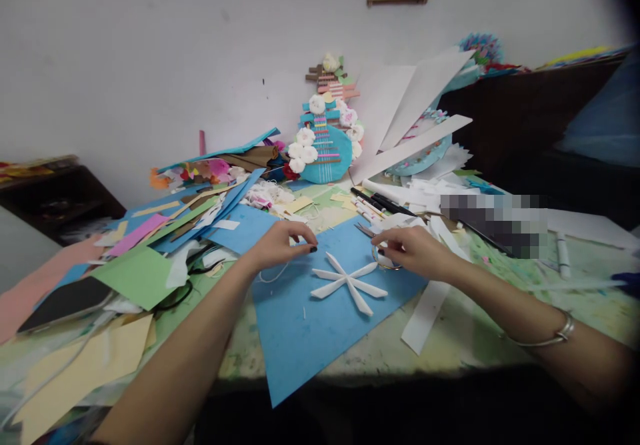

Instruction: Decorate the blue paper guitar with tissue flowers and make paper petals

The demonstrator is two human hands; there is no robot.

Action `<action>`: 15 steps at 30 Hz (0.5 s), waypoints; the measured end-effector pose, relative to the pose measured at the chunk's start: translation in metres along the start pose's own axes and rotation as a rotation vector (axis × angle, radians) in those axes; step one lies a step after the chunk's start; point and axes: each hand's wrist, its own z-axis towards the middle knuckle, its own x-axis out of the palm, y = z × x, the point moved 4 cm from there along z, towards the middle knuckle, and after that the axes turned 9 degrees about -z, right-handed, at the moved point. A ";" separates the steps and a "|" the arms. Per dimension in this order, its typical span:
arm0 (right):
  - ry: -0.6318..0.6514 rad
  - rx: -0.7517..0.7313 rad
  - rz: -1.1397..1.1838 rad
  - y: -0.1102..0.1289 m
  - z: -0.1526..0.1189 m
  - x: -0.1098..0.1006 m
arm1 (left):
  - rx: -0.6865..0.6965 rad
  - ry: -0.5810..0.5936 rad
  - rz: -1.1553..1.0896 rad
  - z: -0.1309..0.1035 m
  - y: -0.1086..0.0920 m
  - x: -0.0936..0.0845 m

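A white star-like shape of several narrow folded paper pieces [347,279] lies on a blue paper sheet [300,338], its arms spreading from one centre. To its upper left, my left hand [283,243] hovers with thumb and forefinger curved and slightly apart; I see nothing between them. My right hand [413,250] is at the upper right of the star, its fingers closed over a pair of scissors [367,230]. The blades point up and left, and the handle loops show below the fingers. A thin white thread curves on the sheet beneath my left wrist.
Coloured paper sheets [135,275] and a dark flat device [65,303] crowd the left. Behind stands a blue guitar-like paper craft [337,155] with white flowers. Markers [383,203], white paper strips [425,315] and a blurred-out item [493,225] lie to the right.
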 end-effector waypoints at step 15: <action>0.095 -0.180 0.151 0.015 -0.005 0.002 | -0.115 0.320 0.017 -0.004 0.002 0.024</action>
